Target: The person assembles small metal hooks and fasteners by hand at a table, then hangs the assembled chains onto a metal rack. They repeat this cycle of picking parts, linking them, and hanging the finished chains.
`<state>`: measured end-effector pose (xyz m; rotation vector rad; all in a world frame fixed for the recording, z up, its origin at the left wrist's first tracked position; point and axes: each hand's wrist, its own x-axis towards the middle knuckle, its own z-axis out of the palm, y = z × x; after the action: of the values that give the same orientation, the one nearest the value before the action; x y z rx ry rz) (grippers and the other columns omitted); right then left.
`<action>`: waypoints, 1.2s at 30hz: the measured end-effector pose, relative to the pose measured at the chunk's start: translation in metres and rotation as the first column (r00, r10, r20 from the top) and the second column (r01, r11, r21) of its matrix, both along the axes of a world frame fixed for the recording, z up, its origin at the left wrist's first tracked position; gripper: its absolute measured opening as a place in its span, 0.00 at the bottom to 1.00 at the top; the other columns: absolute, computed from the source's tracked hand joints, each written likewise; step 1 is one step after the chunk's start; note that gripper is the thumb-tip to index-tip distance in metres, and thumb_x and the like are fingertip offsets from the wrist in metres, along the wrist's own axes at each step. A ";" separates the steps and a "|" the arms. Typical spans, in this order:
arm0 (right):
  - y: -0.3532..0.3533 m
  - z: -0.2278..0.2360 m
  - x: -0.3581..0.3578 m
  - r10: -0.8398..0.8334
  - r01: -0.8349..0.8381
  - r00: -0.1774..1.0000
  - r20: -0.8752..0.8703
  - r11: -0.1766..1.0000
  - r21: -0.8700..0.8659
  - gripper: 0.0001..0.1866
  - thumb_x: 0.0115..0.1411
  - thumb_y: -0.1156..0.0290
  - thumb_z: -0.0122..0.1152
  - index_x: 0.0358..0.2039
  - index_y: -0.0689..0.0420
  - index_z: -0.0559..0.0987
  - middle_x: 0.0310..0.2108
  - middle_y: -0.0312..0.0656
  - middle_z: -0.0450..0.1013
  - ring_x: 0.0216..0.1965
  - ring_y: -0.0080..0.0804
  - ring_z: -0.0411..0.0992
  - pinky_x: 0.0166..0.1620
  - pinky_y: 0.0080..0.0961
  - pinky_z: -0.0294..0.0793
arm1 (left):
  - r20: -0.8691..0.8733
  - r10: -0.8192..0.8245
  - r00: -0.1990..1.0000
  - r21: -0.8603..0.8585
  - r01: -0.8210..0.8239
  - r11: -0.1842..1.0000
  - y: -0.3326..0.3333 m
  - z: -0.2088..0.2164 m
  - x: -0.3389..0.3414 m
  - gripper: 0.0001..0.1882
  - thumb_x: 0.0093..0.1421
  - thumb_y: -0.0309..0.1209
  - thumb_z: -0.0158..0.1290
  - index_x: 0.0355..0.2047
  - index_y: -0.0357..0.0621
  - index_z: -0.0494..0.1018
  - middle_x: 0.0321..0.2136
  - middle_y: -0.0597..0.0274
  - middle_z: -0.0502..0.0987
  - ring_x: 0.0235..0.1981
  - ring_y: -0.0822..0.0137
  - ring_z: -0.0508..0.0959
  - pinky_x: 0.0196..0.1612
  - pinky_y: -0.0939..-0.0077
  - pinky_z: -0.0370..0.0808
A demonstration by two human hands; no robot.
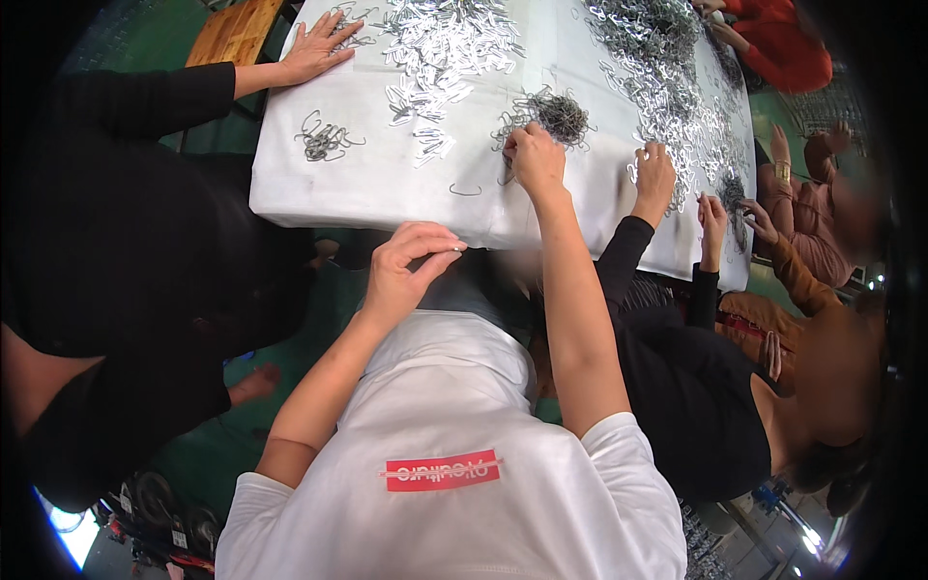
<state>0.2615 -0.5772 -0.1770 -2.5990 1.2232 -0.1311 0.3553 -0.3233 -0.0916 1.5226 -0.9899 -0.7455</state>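
Just off the table's near edge, my left hand (411, 271) is closed in a pinch on a small white piece (458, 249). My right hand (536, 159) reaches over the table, its fingers pressed together at the left side of a pile of grey wire hooks (563, 118). What those fingertips hold, if anything, is hidden. A single wire hook (466, 191) lies on the white-covered table (387, 198) between my hands. Farther left is a small heap of hooks (326, 142). A large spread of small white strips (449, 43) covers the table beyond.
On the left, a person in black rests a hand (314, 53) on the table. At right, another person's hand (655, 179) works close to mine, beside more white strips (667, 116). Several people line the far right side. A wooden stool (232, 34) stands at back left.
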 end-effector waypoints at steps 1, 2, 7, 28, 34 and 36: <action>0.001 0.002 -0.001 0.005 -0.005 1.000 -0.002 0.999 0.043 0.04 0.51 0.68 0.62 0.28 0.51 0.80 0.35 0.40 0.72 0.41 0.40 0.72 0.42 0.42 0.69 | -0.001 -0.002 1.000 -0.005 0.002 1.000 0.000 0.000 0.000 0.09 0.52 0.18 0.58 0.33 0.42 0.81 0.35 0.62 0.78 0.38 0.70 0.76 0.41 0.79 0.72; 0.003 0.005 -0.002 -0.047 0.039 0.996 0.076 0.994 0.105 0.04 0.51 0.68 0.62 0.28 0.52 0.80 0.34 0.39 0.72 0.39 0.38 0.73 0.41 0.40 0.69 | -0.002 -0.005 1.000 -0.009 0.005 1.000 0.000 0.000 0.000 0.09 0.52 0.18 0.58 0.33 0.42 0.81 0.35 0.61 0.78 0.38 0.70 0.77 0.41 0.79 0.72; 0.031 0.023 -0.012 -0.522 0.119 0.742 0.421 0.721 0.683 0.05 0.54 0.72 0.63 0.30 0.59 0.79 0.26 0.38 0.75 0.27 0.27 0.73 0.33 0.26 0.72 | 0.012 0.000 1.000 -0.014 0.000 1.000 0.000 0.000 -0.003 0.09 0.52 0.18 0.58 0.34 0.41 0.81 0.32 0.61 0.79 0.36 0.70 0.77 0.39 0.79 0.72; 0.154 0.096 -0.065 -0.727 -0.226 0.455 0.515 0.466 0.856 0.06 0.60 0.73 0.60 0.35 0.61 0.76 0.32 0.33 0.72 0.31 0.16 0.66 0.35 0.13 0.64 | 0.066 0.127 0.990 -0.078 -0.122 0.989 -0.002 -0.003 -0.029 0.10 0.54 0.18 0.56 0.37 0.40 0.80 0.33 0.61 0.79 0.34 0.71 0.77 0.37 0.80 0.73; 0.168 0.098 -0.056 -0.645 -0.306 0.383 0.661 0.587 0.749 0.03 0.60 0.76 0.59 0.33 0.61 0.76 0.40 0.35 0.67 0.38 0.17 0.66 0.39 0.15 0.67 | 0.081 0.167 0.983 -0.105 -0.158 0.982 -0.006 0.004 -0.035 0.11 0.52 0.18 0.57 0.36 0.41 0.80 0.32 0.62 0.81 0.34 0.70 0.77 0.36 0.78 0.74; 0.168 0.097 -0.054 -0.632 -0.309 0.373 0.679 0.605 0.733 0.03 0.60 0.76 0.59 0.33 0.62 0.75 0.41 0.36 0.66 0.39 0.18 0.66 0.39 0.15 0.68 | 0.101 0.185 0.978 -0.126 -0.171 0.977 -0.008 0.004 -0.036 0.11 0.52 0.18 0.58 0.36 0.42 0.80 0.31 0.63 0.81 0.34 0.69 0.78 0.36 0.77 0.75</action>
<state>0.2077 -0.4096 -0.0802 -1.1230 0.7726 -0.7946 0.3194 -0.3310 -0.0873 1.5407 -0.9484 -0.4710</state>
